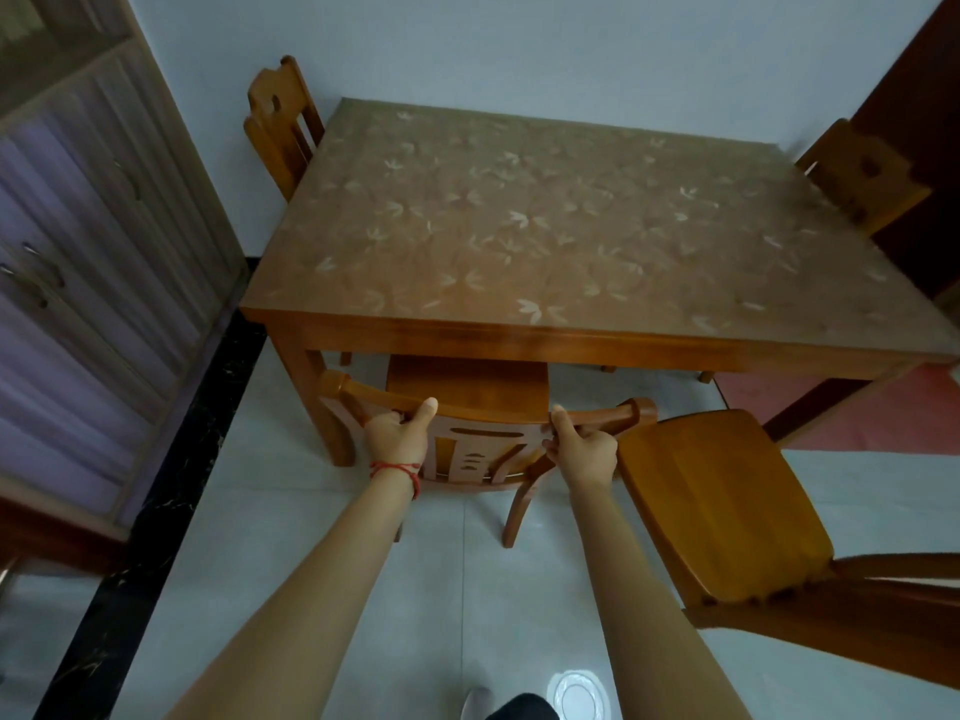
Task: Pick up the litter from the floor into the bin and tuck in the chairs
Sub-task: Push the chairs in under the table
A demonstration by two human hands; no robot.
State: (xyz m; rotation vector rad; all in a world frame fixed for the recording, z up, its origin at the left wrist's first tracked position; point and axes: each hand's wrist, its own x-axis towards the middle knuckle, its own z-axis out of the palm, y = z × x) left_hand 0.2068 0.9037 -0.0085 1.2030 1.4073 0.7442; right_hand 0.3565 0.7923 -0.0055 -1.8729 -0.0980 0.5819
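A wooden chair stands at the near side of the wooden table, its seat partly under the tabletop. My left hand grips the left part of its top rail, thumb up along the rail. On the right part of the same rail, my right hand grips with its thumb raised too. A second wooden chair stands pulled out at the right, seat turned away from the table. No litter or bin is in view.
Two more chairs sit at the table's far left and far right. A cabinet with a dark base strip lines the left wall. The floor is pale tile, with a red mat at the right.
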